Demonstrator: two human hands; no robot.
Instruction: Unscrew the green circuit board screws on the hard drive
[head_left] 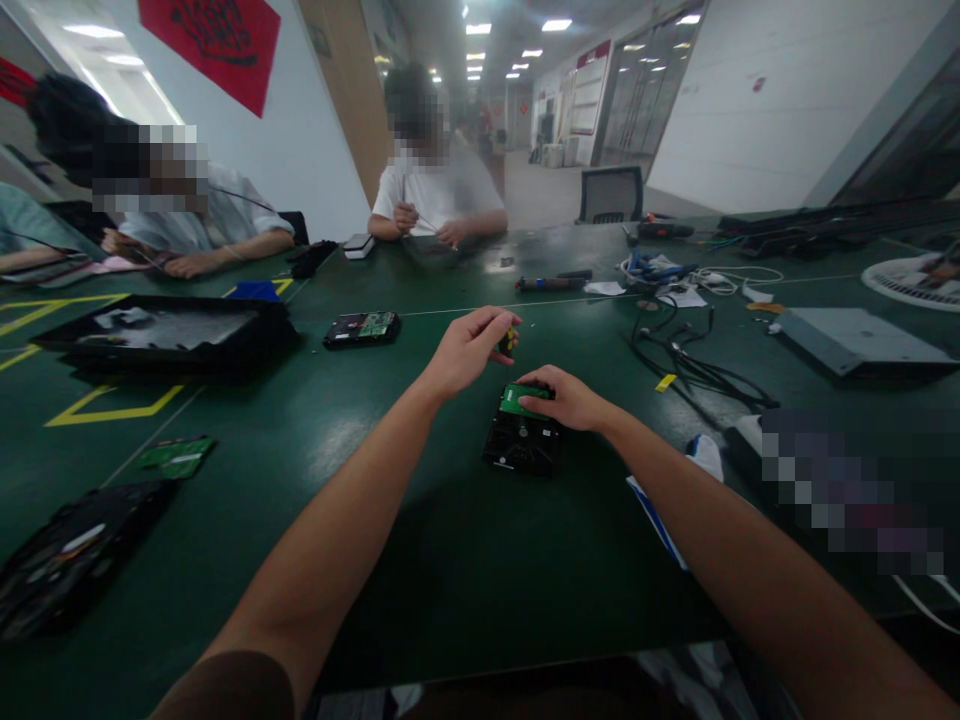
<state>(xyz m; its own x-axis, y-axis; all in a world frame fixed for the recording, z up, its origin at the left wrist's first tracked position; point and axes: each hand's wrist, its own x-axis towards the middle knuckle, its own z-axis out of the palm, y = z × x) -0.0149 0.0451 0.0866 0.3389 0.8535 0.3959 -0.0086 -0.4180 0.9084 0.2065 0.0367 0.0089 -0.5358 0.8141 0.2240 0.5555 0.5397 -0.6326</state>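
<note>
In front of me on the green table lies a hard drive, its black metal underside and green circuit board facing up. My right hand grips the drive by its far right side, with the thumb over the circuit board. Just above and beyond the drive, my left hand is closed around a screwdriver with a black and yellow handle. The screwdriver's shaft and tip are too thin to make out.
Another hard drive lies farther off. A black tray, a loose circuit board and a black device part are at left. Cables and a grey metal box are at right. Co-workers sit opposite.
</note>
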